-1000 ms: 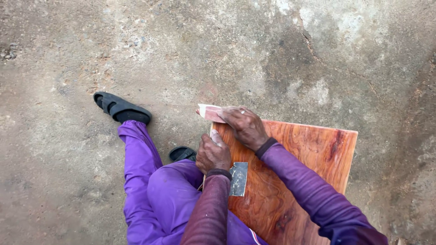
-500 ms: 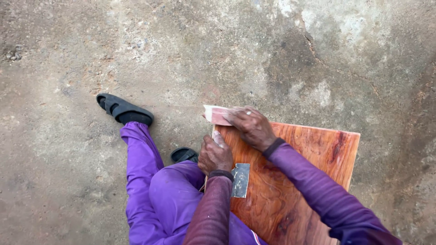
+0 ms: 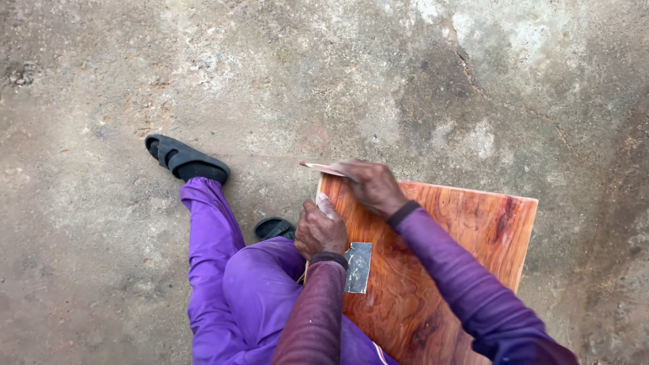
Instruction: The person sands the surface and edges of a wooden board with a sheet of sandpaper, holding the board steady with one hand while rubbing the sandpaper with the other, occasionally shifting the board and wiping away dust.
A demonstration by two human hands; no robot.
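A rough concrete floor (image 3: 101, 270), stained and cracked, fills the view. On it, at the lower right, rests one reddish wooden board (image 3: 460, 243) with strong grain, its near end lying against the person's lap. The person sits with two legs in purple trousers (image 3: 230, 284); the left leg stretches out over the floor. There are two black sandals: one (image 3: 184, 159) on the outstretched foot, and a second (image 3: 272, 228) showing just beside the board's left edge.

Two hands work at the board's far left corner. The right hand (image 3: 374, 187) lies over that corner, its fingers closed on one folded pinkish sheet of sandpaper (image 3: 323, 167) that pokes out past the corner over the floor. The left hand (image 3: 320, 230) grips the board's left edge, its fingers curled shut around the edge; a pale scrap shows under them, too hidden to tell what it is.

One small grey rectangular piece (image 3: 357, 267) lies flat on the board, just beside the left wrist.
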